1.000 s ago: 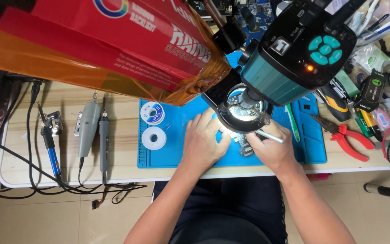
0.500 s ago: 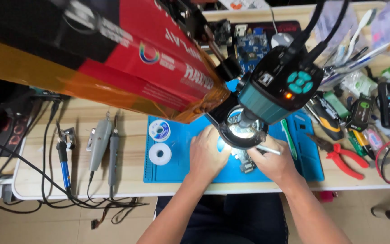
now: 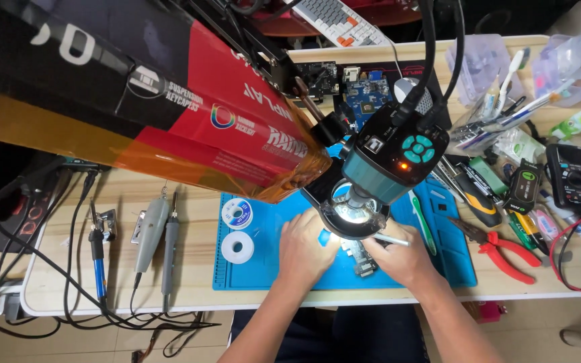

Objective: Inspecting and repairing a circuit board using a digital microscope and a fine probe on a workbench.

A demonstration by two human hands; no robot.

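Note:
My left hand (image 3: 307, 249) rests on the blue work mat (image 3: 263, 277), fingers curled toward a small circuit board (image 3: 361, 261). Its fingertips are hidden under the microscope's lit ring light (image 3: 354, 216). My right hand (image 3: 403, 261) lies just right of the board and grips a thin silver tool (image 3: 391, 238) that points left under the ring light. The teal microscope camera head (image 3: 395, 165) hangs directly above both hands and hides part of the board.
Two solder spools (image 3: 238, 230) sit on the mat's left. A soldering iron (image 3: 99, 262) and two grey handpieces (image 3: 152, 232) lie further left with cables. Red pliers (image 3: 506, 259), a multimeter (image 3: 573, 178) and several tools crowd the right. A red-and-black box (image 3: 169, 107) overhangs the upper left.
The view has drifted so the bench sits slightly lower and further right in frame. Both hands stay at the board under the ring light, with the tool still in my right hand.

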